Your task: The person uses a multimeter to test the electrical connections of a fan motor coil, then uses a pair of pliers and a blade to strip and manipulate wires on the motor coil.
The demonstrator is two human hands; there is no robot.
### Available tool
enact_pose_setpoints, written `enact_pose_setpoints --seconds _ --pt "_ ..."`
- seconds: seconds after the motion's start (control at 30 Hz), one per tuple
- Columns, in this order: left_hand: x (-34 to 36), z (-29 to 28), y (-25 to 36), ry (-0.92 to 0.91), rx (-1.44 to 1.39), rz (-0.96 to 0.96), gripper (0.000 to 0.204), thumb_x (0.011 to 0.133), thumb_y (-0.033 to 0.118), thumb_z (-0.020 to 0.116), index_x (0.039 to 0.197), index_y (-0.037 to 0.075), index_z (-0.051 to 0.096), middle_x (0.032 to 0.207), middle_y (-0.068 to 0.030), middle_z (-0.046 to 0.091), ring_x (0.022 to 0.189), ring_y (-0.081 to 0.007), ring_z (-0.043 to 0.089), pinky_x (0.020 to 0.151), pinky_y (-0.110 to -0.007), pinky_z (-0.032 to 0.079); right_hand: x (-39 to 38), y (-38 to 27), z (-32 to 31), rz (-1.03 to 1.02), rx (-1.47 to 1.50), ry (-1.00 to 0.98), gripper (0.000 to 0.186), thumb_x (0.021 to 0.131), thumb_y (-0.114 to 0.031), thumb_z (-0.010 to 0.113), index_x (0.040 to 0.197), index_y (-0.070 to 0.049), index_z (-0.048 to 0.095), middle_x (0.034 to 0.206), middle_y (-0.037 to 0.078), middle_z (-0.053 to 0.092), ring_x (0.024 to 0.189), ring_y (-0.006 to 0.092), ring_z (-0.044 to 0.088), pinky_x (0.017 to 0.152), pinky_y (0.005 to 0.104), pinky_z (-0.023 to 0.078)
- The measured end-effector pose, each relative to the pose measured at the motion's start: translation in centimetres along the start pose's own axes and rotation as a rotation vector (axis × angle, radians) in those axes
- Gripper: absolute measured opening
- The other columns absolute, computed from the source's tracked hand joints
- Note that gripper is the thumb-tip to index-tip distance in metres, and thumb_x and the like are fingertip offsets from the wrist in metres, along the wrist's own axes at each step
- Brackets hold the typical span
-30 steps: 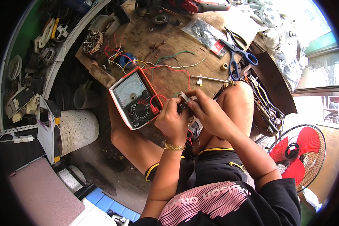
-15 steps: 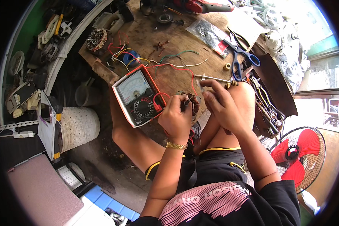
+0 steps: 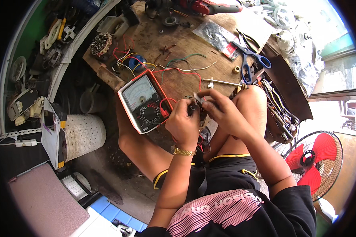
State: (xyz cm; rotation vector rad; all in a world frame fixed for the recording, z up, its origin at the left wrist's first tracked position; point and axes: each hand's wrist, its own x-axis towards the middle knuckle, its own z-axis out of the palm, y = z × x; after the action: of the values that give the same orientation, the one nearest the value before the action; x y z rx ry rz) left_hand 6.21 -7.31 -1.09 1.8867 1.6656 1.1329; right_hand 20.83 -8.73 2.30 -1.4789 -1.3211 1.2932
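My left hand (image 3: pixel 182 123), with a gold watch band (image 3: pixel 184 151) at the wrist, is closed around a small dark part (image 3: pixel 192 107); its kind is mostly hidden by the fingers. Against it, my right hand (image 3: pixel 222 111) pinches a small pale flat piece (image 3: pixel 197 98) between thumb and fingers. Both hands meet above my lap at the table's near edge. Just left of them rests an analog multimeter (image 3: pixel 142 101) in an orange-red and white box, with a red lead (image 3: pixel 168 99) plugged in. A metal rod like a screwdriver shaft (image 3: pixel 222 82) lies beyond the right hand.
Blue-handled scissors (image 3: pixel 247 63) and a plastic packet (image 3: pixel 215 36) lie on the wooden table (image 3: pixel 186 43). Loose wires (image 3: pixel 178 68) cross it beside a blue spool (image 3: pixel 137 62). Right of my knee stands an open tool case (image 3: pixel 283 110), with a red-bladed fan (image 3: pixel 310 156) nearby.
My right hand has moved left and in to my left hand, bringing the pale piece against the dark part. The left hand has hardly moved.
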Motion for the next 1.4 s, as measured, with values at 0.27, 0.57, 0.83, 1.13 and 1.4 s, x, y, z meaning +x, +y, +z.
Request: enact_pose_setpoints --seconds 0.27,0.57,0.83,1.13,1.4 --pt "0.0 -0.1 -0.2 -0.015 0.016 -0.048 0.015 0.08 0.011 0.078 0.091 0.009 0.068 0.087 -0.0088 0.073 0.078 -0.0332 0.072 0.064 -0.042 0.054 0.0 -0.3 -0.7 0.014 0.126 -0.109 0.031 0.104 -0.013 0.061 0.133 -0.003 0.054 0.095 0.01 0.067 0.086 0.0145 0.064 0.077 0.0316 0.053" --pt "0.1 -0.7 -0.3 -0.032 0.028 -0.023 0.013 0.084 0.012 0.077 0.095 0.01 0.071 0.09 -0.0086 0.073 0.08 -0.032 0.072 0.066 -0.041 0.054 1.4 -1.4 -2.9 0.06 0.365 -0.101 0.029 0.109 -0.024 0.054 0.134 -0.01 0.057 0.077 -0.006 0.044 0.067 0.0039 0.04 0.058 0.0227 0.034" --pt "1.0 -2.8 0.1 0.046 -0.007 0.008 0.016 0.088 0.007 0.075 0.103 0.001 0.075 0.088 -0.0102 0.064 0.077 -0.024 0.064 0.07 -0.035 0.051 5.2 -2.3 -5.1 -0.122 -0.365 -0.35 0.036 0.103 -0.029 0.063 0.131 -0.007 0.058 0.09 0.009 0.071 0.086 0.022 0.066 0.08 0.0382 0.05" --pt "2.1 -2.2 -0.3 -0.064 0.031 -0.135 0.017 0.087 0.018 0.078 0.096 0.004 0.075 0.092 -0.0092 0.064 0.081 -0.031 0.069 0.069 -0.041 0.053 6.6 -1.4 -3.9 -0.237 -0.527 -0.452 0.032 0.099 -0.027 0.064 0.126 -0.009 0.06 0.097 0.019 0.072 0.093 0.037 0.07 0.083 0.0478 0.051" --pt "2.3 -1.6 0.0 -0.045 0.083 -0.147 0.018 0.083 0.014 0.081 0.094 0.001 0.074 0.091 -0.0096 0.064 0.081 -0.0282 0.068 0.072 -0.04 0.051 6.4 -0.7 -3.5 -0.257 -0.519 -0.408 0.028 0.098 -0.023 0.065 0.122 -0.009 0.061 0.094 0.019 0.071 0.092 0.0388 0.069 0.081 0.0487 0.051"
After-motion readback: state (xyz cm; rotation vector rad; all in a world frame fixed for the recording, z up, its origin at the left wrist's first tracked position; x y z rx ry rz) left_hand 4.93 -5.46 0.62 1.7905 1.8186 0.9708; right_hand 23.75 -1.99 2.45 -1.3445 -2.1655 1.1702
